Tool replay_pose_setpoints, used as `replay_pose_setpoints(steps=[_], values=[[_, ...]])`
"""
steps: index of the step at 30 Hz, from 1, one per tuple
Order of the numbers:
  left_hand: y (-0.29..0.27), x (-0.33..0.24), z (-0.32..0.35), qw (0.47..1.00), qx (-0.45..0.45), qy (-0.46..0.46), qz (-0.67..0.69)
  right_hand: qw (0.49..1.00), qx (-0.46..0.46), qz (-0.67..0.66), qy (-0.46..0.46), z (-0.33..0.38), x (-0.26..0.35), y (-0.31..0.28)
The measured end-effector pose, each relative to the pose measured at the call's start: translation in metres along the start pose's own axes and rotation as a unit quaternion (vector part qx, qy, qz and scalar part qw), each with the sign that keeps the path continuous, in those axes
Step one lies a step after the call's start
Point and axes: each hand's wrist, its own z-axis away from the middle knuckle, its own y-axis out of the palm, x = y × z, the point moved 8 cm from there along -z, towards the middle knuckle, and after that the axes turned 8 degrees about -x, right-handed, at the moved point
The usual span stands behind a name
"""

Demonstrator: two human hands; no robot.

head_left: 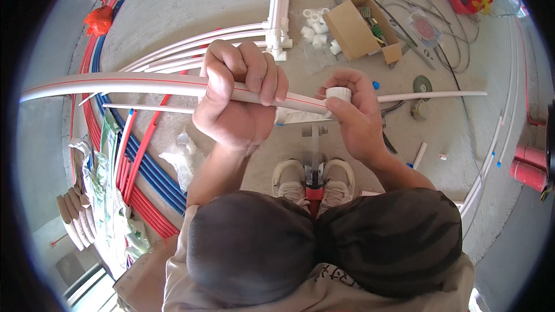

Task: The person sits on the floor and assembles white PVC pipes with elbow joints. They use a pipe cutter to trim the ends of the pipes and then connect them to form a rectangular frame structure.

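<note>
White pipe (144,84) being gripped by left hand (237,101) | right hand (352,118) pinching white fitting (338,93) at pipe end | fitting seating, not visibly finished

A white pipe (115,84) marked with a thin red stripe is seen. The fitting (338,93) is white. Red and blue pipe bundles (141,167) are noted beside a brown cardboard box (355,29).

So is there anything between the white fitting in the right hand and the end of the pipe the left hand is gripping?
Nothing visible. The right hand holds the white fitting right at the end of the white pipe, which the left hand grips; only the right hand's own fingers wrap around the fitting.
</note>
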Motion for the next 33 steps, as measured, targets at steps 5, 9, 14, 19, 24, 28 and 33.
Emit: replay_pose_setpoints(steps=[5,9,14,19,24,28,33], values=[[-0.027,-0.001,0.004,0.966,-0.258,-0.028,0.005,0.981,-0.033,0.107,-0.159,0.006,0.010,-0.006],[-0.033,-0.021,-0.001,0.977,-0.215,-0.004,0.000,0.960,0.040,0.047,-0.273,0.006,0.039,0.001],[-0.048,-0.028,-0.016,0.967,-0.248,-0.002,0.059,0.874,0.134,0.396,-0.247,0.003,0.015,-0.012],[-0.063,0.019,-0.020,0.972,-0.216,-0.083,-0.035,0.970,0.102,0.214,-0.048,0.005,-0.037,-0.051],[-0.097,0.072,-0.018,0.936,-0.309,-0.143,-0.089,0.980,0.031,0.193,0.034,0.015,-0.067,-0.081],[-0.123,0.100,-0.014,0.911,-0.356,-0.167,-0.126,0.983,-0.016,0.126,0.129,0.019,-0.076,-0.084],[-0.138,0.117,-0.009,0.903,-0.365,-0.197,-0.114,0.973,-0.034,0.150,0.174,0.018,-0.086,-0.096]])
